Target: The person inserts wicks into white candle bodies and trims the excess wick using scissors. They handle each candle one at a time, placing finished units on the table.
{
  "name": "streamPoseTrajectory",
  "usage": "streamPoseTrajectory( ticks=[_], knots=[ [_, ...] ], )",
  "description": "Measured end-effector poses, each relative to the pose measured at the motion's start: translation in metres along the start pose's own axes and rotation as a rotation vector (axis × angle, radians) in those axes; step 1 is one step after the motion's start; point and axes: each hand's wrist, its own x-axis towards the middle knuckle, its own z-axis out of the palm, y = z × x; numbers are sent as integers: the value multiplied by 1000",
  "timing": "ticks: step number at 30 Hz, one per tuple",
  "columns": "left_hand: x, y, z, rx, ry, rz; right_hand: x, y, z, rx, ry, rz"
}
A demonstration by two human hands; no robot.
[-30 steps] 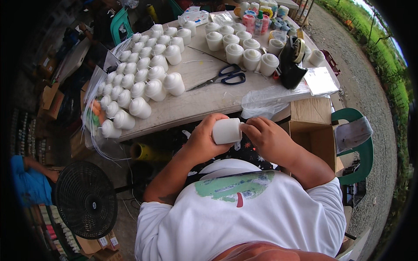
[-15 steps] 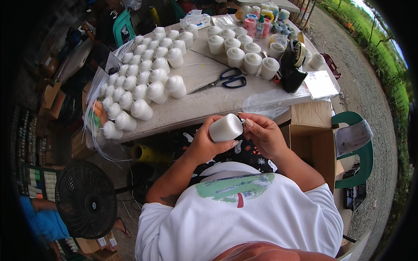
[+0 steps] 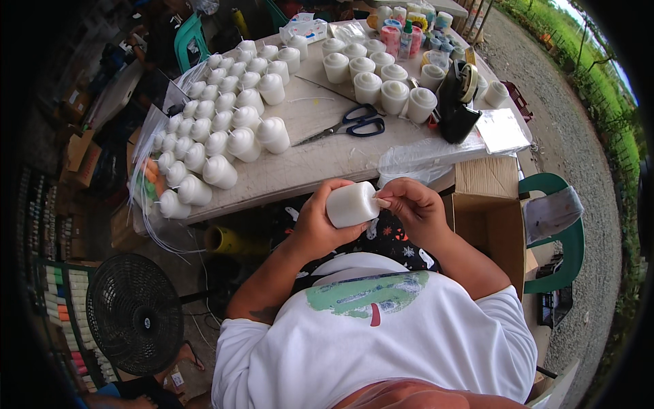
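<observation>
My left hand (image 3: 317,223) is wrapped round a white pillar candle (image 3: 349,206), which lies sideways just off the table's near edge. Its flat end faces right. At that end, the thumb and fingertips of my right hand (image 3: 413,207) are pinched together against the middle of the face. Whatever is between those fingertips is too small to make out. Many similar white candles with domed tops (image 3: 220,172) stand in rows on the table's left side. A second group of white candles (image 3: 368,86) stands farther back, right of the middle. Dark-handled scissors (image 3: 363,127) lie open between the groups.
Clear plastic sheeting (image 3: 415,158) and a black tape dispenser (image 3: 455,112) are on the table's right. An open cardboard box (image 3: 487,228) stands by my right arm, near a green chair (image 3: 569,249). Long white strands (image 3: 151,228) hang off the left edge, above a black fan (image 3: 135,313).
My right fingertips have shifted from the candle's upper rim to the middle of its end face. The candle has turned slightly in my left hand. At lower left, another person has moved.
</observation>
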Motion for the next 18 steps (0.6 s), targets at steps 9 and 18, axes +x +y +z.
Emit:
streamPoseTrajectory(
  ticks=[9, 18],
  knots=[
    [-1, 1, -11, 127, -12, 165, -1, -25, -5, 75, -86, 161],
    [-1, 3, -12, 45, -50, 117, 5, -35, -8, -282, -172, -105]
  ],
)
